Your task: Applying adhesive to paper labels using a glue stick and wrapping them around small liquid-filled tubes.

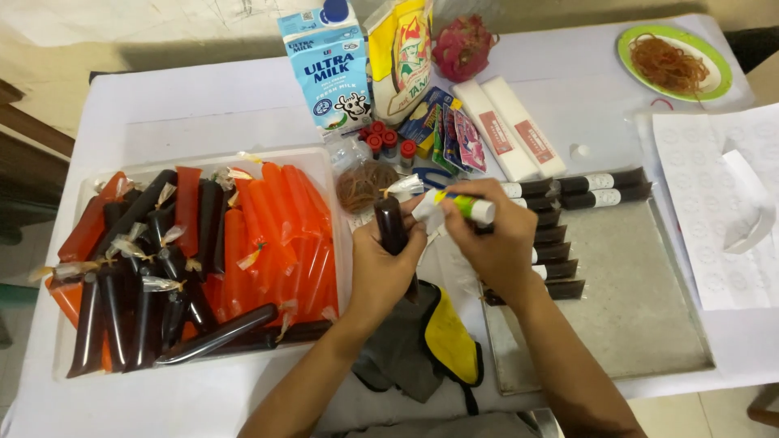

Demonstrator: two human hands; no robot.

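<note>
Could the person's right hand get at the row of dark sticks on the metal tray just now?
Probably not at once: the right hand hovers right over those dark sticks on the metal tray, with nothing between, but its fingers are pinching a white sticker strip.

A slim dark ice-pop tube (392, 227) stands upright near the frame's centre. A white label strip (458, 208) with a yellow-green patch lies almost level at its three o'clock, one end touching it.
</note>
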